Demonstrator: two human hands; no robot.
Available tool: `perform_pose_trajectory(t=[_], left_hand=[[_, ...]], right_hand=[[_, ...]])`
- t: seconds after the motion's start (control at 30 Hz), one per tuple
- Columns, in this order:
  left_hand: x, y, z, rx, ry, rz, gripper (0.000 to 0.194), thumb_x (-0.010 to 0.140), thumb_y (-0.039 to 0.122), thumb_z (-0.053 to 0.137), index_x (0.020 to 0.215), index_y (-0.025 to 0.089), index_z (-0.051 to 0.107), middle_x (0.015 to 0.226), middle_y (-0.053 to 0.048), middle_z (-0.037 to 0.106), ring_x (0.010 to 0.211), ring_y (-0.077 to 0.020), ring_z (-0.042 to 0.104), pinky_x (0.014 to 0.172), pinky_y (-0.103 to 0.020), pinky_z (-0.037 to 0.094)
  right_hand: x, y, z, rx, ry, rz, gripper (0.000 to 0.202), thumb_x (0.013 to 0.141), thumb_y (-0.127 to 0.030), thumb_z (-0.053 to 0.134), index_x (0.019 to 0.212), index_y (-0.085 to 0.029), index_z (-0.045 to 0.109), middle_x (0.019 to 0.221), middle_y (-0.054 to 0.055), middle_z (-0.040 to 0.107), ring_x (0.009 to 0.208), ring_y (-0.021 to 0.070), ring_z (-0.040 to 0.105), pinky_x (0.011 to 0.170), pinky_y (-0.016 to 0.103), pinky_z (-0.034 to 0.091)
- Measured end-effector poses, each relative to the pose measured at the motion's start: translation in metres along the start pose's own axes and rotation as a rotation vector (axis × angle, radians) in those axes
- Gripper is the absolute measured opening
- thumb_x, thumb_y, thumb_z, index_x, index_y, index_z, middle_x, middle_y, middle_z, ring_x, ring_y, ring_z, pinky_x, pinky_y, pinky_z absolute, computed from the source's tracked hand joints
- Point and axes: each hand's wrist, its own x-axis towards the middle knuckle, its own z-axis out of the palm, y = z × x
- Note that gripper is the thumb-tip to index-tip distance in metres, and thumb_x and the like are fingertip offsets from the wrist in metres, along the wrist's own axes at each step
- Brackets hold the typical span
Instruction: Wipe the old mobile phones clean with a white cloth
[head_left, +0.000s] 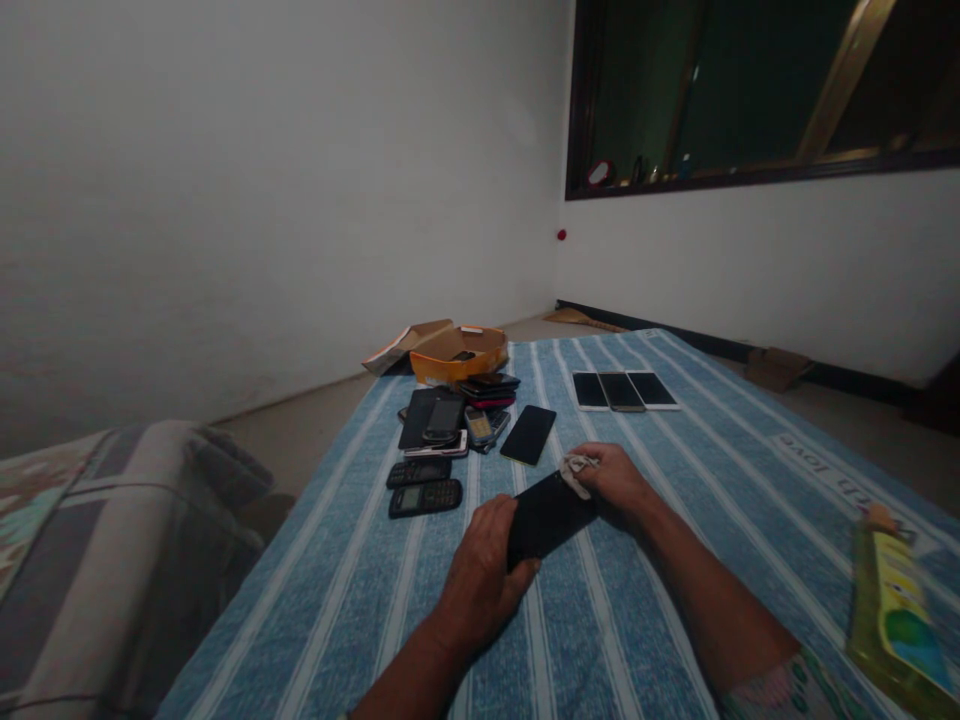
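My left hand (486, 560) grips one end of a black smartphone (549, 515), thumb along the near edge and fingers over the far side. Pinched in my right hand (613, 478) is a crumpled pale cloth (578, 474), which touches the phone's far right corner. Just beyond lies another black smartphone (529, 434), flat on the striped cloth cover (480, 650). Two black keypad phones (425, 497) rest to the left, near a pile of mixed phones (444, 418).
Behind the pile stands an open orange box (461, 362) with its flap folded left. Three phones (624, 391) lie side by side at the back right. A bottle of yellow-green liquid (896, 610) is at the right edge. A draped striped blanket (112, 570) sits left.
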Motion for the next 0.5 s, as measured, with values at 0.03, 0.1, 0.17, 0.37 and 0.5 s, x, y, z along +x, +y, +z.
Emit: perform_pose_trajectory(t=[0.03,0.1,0.17,0.37,0.5], left_hand=[[0.0006,0.0004,-0.001,-0.002,-0.009,-0.008,0.066,0.071,0.011,0.066,0.131,0.018,0.04,0.127,-0.017,0.059,0.12,-0.0343,0.056,0.098,-0.055,0.05],[0.0019,0.0016,-0.0027,-0.009,-0.017,-0.029,0.068,0.069,0.011,0.068,0.131,0.02,0.041,0.126,-0.015,0.06,0.118,-0.0335,0.058,0.097,-0.055,0.051],[0.0035,0.0037,-0.0042,-0.021,-0.022,-0.046,0.069,0.067,0.01,0.068,0.129,0.023,0.042,0.125,-0.012,0.061,0.114,-0.0323,0.06,0.095,-0.054,0.052],[0.0073,0.0085,-0.0054,-0.002,-0.032,-0.049,0.059,0.066,0.01,0.068,0.119,0.023,0.046,0.114,-0.008,0.064,0.106,-0.0301,0.062,0.09,-0.05,0.054],[0.0066,0.0084,-0.0034,0.044,0.011,-0.024,0.056,0.067,0.013,0.067,0.118,0.022,0.047,0.113,-0.01,0.064,0.106,-0.0301,0.062,0.089,-0.047,0.055]], right_hand=[[0.0001,0.0004,0.001,0.005,0.014,0.007,0.022,0.058,-0.022,0.061,0.075,-0.015,0.073,0.067,0.002,0.067,0.062,0.017,0.059,0.058,0.026,0.042],[0.0003,0.0008,0.0031,0.018,0.04,0.02,0.023,0.057,-0.022,0.061,0.075,-0.015,0.072,0.065,0.002,0.066,0.06,0.0168,0.058,0.056,0.026,0.042],[0.0004,0.0009,0.0049,0.03,0.06,0.03,0.023,0.056,-0.022,0.06,0.075,-0.015,0.072,0.065,0.002,0.066,0.06,0.0167,0.058,0.055,0.026,0.042],[0.0017,0.0031,0.007,0.075,0.096,0.049,0.022,0.055,-0.025,0.064,0.074,-0.016,0.071,0.064,0.002,0.065,0.059,0.0172,0.058,0.054,0.027,0.042],[0.0029,0.0061,0.0068,0.114,0.1,0.07,0.023,0.055,-0.024,0.065,0.075,-0.016,0.071,0.064,0.002,0.065,0.058,0.0172,0.058,0.054,0.027,0.043]])
